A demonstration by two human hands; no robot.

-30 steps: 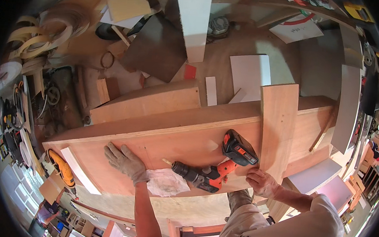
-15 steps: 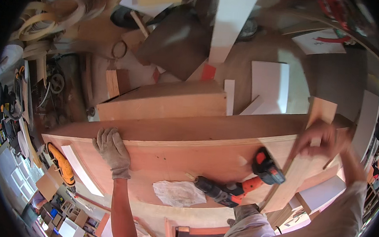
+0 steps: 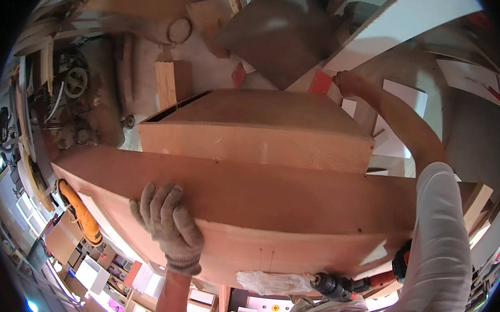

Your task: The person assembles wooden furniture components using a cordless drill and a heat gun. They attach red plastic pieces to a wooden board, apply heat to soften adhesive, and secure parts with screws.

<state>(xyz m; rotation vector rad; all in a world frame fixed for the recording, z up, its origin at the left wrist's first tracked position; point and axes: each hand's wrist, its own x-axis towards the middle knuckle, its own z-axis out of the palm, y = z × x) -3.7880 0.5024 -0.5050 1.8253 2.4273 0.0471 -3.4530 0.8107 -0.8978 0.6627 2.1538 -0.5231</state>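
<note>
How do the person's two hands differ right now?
The left hand wears a grey knit work glove; the right hand is bare. The left hand lies flat with fingers spread on the big wooden panel close by; the right hand is stretched far out, at a small red piece beside a white board. Whether the right hand grips anything is unclear. Both belong to the same person.

There is one view, from a camera on the person's head. It looks down from close above the big wooden board [image 3: 270,197]. The board fills the middle. The floor lies beyond its far edge, at the top. The round lens bends straight edges near the rim.
</note>
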